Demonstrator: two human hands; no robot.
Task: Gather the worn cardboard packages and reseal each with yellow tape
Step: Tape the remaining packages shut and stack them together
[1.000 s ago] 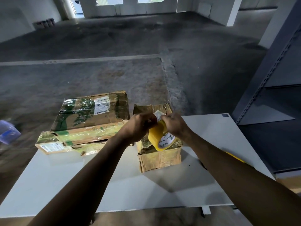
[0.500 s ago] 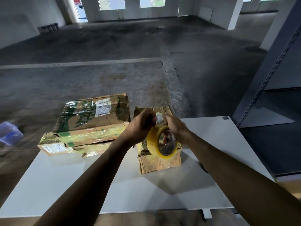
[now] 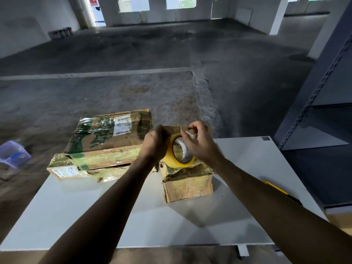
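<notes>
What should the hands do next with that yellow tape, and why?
Probably draw the right hand away to pull out a strip. The left hand grips the roll just above the small box. The right hand seems to pinch the tape end at the roll's top. No strip is out yet, and the top of the small box looks torn.
</notes>
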